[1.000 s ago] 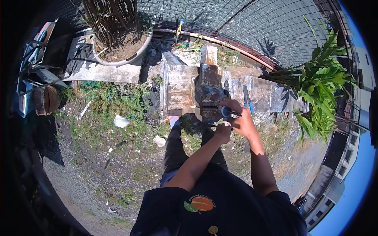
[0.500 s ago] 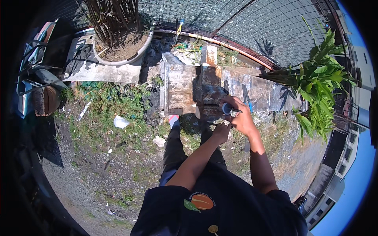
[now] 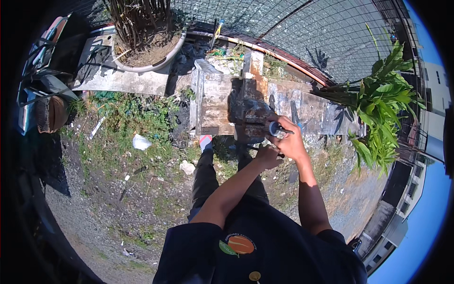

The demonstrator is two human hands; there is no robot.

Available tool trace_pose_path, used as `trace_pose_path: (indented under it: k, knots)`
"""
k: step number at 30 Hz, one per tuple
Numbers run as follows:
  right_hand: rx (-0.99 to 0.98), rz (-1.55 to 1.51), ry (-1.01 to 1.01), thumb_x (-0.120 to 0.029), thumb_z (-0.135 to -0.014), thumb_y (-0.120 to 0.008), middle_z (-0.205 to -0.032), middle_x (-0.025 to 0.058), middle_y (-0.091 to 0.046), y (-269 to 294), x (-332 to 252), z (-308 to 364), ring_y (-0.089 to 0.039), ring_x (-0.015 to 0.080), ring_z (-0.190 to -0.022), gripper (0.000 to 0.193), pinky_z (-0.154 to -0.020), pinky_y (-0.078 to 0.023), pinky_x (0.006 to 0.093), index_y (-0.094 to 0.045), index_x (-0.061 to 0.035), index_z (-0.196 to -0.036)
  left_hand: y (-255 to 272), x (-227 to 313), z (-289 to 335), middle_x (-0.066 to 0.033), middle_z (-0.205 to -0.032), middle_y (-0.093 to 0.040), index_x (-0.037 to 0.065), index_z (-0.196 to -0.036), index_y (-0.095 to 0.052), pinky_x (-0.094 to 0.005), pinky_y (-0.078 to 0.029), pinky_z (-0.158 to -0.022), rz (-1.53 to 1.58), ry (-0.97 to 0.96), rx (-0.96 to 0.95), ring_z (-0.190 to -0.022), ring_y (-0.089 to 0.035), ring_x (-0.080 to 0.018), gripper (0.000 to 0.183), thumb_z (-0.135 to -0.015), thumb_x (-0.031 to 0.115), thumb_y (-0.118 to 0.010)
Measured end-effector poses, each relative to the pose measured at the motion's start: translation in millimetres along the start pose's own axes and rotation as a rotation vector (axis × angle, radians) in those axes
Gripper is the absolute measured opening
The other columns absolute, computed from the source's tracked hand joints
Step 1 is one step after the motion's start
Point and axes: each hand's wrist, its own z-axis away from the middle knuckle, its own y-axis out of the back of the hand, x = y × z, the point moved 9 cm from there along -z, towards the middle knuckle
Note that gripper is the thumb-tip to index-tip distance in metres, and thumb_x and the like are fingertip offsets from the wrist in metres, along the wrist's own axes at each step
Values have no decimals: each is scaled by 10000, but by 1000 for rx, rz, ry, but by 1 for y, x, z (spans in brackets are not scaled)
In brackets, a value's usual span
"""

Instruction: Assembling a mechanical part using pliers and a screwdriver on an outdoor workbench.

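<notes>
A rusty bench vise (image 3: 254,117) stands on the worn wooden bench (image 3: 217,106) in front of me. At its near right side, my right hand (image 3: 289,139) is closed around a small cylindrical thing with a round bluish end (image 3: 274,128). A thin dark rod (image 3: 285,130) sticks out from it toward the right. Just below, my left hand (image 3: 269,157) has its fingers curled at the end of a dark bar, which looks like the vise handle (image 3: 252,147). Its fingertips are partly hidden. Behind my right hand lies a flat dark blade-like tool (image 3: 294,112).
A big round planter (image 3: 156,66) with cut stems stands at the far left. Leafy green plants (image 3: 383,104) crowd the bench's right end. Wire mesh fencing (image 3: 283,28) runs behind. Bags (image 3: 47,90) sit at the left edge. Gravel and weeds (image 3: 142,189) cover the ground.
The view has shifted slightly. My left hand has turned a little and moved slightly right, under my right hand. The right hand keeps its hold on the cylindrical thing.
</notes>
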Motion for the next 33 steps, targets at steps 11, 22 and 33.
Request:
trace_pose_path:
  k: [11,22,33]
  knots:
    - [-1,9,68,-2,-666,-839,-1028,87,-720,3,-5,-2,-661,259,-863,515,-809,-502,340,-711,-11,-1165,76,-90,124,-95,-679,-559,28,-739,-605,-367,-453,-654,368,40,674,-622,-517,-261,303,-1016,147,-628]
    - [-13,-28,81,23,-654,-799,-1094,88,-728,1,-5,-4,-674,265,-899,540,-811,-509,355,-716,-28,-1185,-57,-362,104,-100,-883,-630,74,-1004,-621,-388,-487,-634,-6,576,495,-698,-604,-228,216,-1011,290,-618]
    - [35,-57,99,52,-673,-791,-1079,82,-736,18,-7,1,-681,248,-887,504,-797,-514,345,-722,-34,-1164,-146,-318,33,-101,-764,-624,106,-1110,-560,-411,-468,-449,1744,871,860,-565,-603,-264,126,-1019,186,-527]
